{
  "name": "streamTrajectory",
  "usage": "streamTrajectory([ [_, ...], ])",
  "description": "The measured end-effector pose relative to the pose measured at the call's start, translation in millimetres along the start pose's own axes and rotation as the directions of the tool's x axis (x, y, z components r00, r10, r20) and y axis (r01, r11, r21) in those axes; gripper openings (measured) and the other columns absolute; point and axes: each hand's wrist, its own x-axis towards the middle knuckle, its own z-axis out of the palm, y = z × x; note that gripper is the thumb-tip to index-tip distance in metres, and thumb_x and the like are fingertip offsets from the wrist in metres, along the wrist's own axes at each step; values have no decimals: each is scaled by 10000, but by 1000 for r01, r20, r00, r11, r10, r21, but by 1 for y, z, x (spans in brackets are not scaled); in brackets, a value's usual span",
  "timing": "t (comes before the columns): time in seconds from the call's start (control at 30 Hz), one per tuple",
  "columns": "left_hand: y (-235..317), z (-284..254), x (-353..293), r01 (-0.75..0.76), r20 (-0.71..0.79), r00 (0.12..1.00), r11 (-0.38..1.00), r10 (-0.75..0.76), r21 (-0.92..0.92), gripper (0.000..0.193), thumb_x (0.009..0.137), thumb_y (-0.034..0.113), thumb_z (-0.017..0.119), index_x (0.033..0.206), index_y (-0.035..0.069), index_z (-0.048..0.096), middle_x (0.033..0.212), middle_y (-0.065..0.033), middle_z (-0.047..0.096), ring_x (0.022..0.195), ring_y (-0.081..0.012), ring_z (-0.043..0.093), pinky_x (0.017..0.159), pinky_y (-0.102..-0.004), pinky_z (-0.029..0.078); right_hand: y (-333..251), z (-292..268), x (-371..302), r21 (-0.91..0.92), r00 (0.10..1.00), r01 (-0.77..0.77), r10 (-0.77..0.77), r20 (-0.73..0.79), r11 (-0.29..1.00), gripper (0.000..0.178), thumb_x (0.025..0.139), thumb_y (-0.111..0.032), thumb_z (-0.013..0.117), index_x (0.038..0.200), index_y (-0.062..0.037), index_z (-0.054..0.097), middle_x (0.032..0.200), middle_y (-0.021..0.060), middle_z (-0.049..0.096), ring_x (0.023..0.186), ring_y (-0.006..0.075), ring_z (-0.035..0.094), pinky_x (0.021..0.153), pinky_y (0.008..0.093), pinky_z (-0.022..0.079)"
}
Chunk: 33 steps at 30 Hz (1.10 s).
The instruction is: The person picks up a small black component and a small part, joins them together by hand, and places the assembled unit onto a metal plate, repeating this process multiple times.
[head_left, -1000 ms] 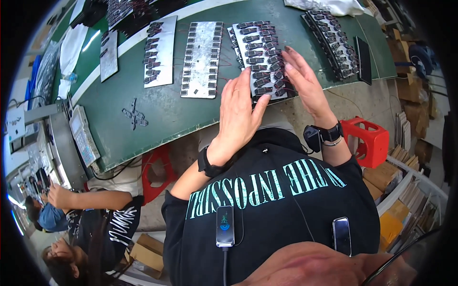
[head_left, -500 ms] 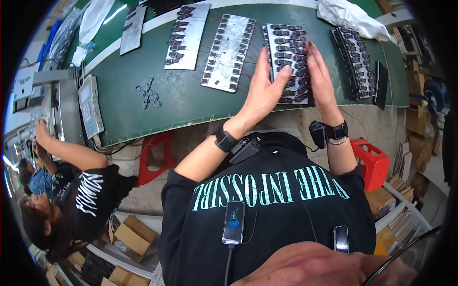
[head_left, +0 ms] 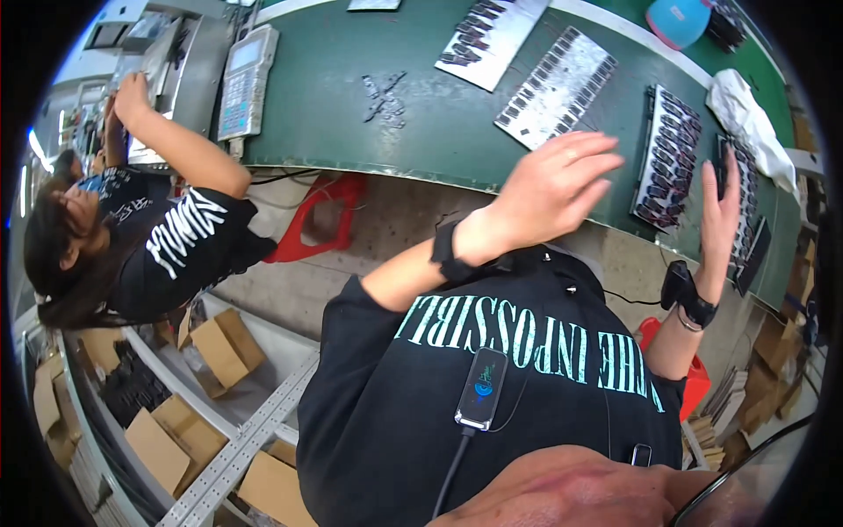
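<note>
My left hand is open over the near edge of the bench, fingers stretched to the right and nothing in them. Just beyond it lies a silver plate lined along both long sides with small black parts. Farther right, a plate crowded with rows of small black wired parts stands apart from the left fingertips. My right hand is raised with straight fingers between that plate and another plate of black parts. I see nothing held in it; whether its fingers touch the right-hand plate I cannot tell.
On the green bench are a loose cluster of black parts, another part-filled plate, a white cloth and a handheld keypad device. A co-worker sits at left. Red stools and cardboard boxes stand below.
The view has swung, so the bench contents appear shifted right. My hands have parted from either side of the crowded plate; the left has drawn back toward the bench edge, the right is beyond its right side.
</note>
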Motion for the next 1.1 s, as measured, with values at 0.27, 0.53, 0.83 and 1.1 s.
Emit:
streamTrajectory([
  [0.27,-37,-115,-62,136,-196,980,862,-43,489,217,863,47,689,1078,27,705,1133,-135,707,1117,-316,653,1010,-432,490,-47,81,96,-281,835,497,-364,413,821,450,1031,-271,506,1408,-25,508,1381,226,564,1281,342,547,1064,379,425],
  [0.53,-23,-92,-52,-59,114,993,833,-5,550,280,890,75,652,1165,48,694,1256,-105,669,1327,-316,519,1157,-544,321,-56,157,106,-574,867,498,-370,334,650,280,925,-160,538,1144,-32,656,1044,187,666,1026,365,634,904,460,504],
  [0.83,-28,-33,-39,-304,245,947,825,207,476,285,809,71,630,1079,55,719,1153,-73,700,1326,-296,520,1171,-586,287,-49,146,107,-393,830,557,-471,298,732,230,901,-87,550,1053,-42,717,1022,143,670,965,344,625,877,446,504],
  [1.1,-18,-18,-38,-241,173,967,887,186,393,254,823,100,616,1050,60,723,1075,-56,708,1257,-275,569,1156,-577,321,-76,159,104,-202,770,602,-493,406,773,238,904,-85,577,1086,-49,726,987,135,678,964,332,629,876,416,509],
])
